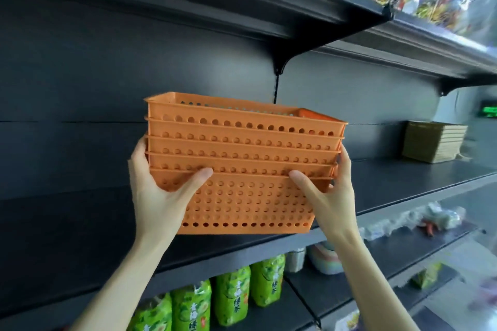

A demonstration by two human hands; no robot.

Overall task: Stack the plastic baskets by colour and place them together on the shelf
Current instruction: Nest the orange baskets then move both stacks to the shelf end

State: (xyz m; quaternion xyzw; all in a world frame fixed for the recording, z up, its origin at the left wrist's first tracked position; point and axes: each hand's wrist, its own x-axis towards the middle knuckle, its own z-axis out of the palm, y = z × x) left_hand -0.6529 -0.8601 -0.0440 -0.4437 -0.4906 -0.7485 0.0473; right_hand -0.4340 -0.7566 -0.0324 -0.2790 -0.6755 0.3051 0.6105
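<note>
Reviewer: Handling of the orange basket stack (pixel 242 169)?

Operator: Light, by the look of it. Thin moulded plastic, walls perforated all over. Stiff enough at the rims, but the walls probably flex if squeezed. Smooth surface, so somewhat slippery. Not fragile.

Reviewer: Grip state?

Operator: Both hands clamp it from the ends. The left hand (pixel 158 196) has its thumb laid across the front wall and its fingers wrapped round the left end. The right hand (pixel 330 196) mirrors that on the right end. Nothing else is in either hand.

Reviewer: Best hold?

Operator: Low, on the bottom basket, as it is now. Nested baskets can slide apart if only the upper ones are taken.

Reviewer: Location?

Operator: Held up at the front edge of the dark middle shelf (pixel 403 183), below the upper shelf board. Whether the base touches the shelf, the view cannot tell.

Reviewer: Appearance?

Operator: Five rims show, nested squarely, all the same orange. Rectangular, shallow steps between rims, rows of round holes, long side towards the camera. A cardboard pile (pixel 433 142) sits well apart on the right of that shelf.
</note>
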